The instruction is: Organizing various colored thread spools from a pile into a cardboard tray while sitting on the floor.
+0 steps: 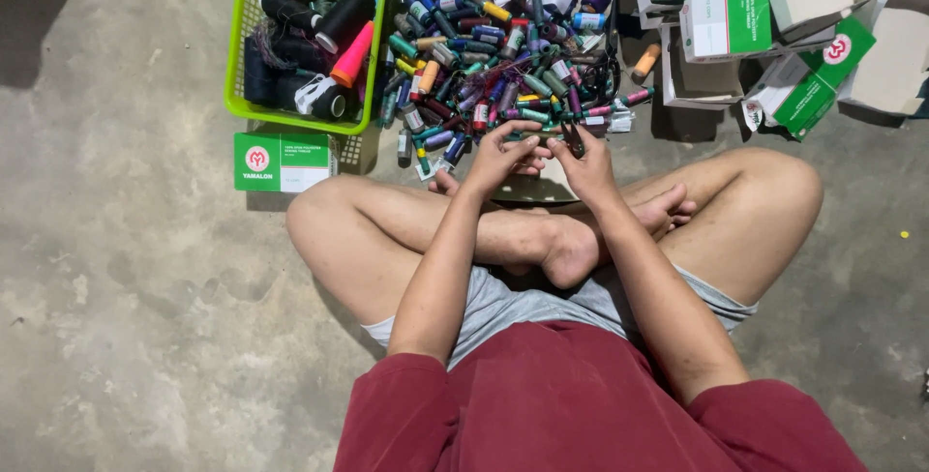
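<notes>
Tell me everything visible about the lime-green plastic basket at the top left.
The lime-green plastic basket is rectangular with perforated lattice walls and a solid rim. It sits upright on the grey concrete floor, its top cut off by the frame. It holds large thread cones: black, neon yellow, pink. Small thread spools pile against its right side; neither hand touches it.

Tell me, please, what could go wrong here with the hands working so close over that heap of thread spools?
The right hand seems to hold a small dark tool beside the left hand; a slip might nick a finger. The loose spool pile could roll or tangle. The full green basket might spill.
</notes>
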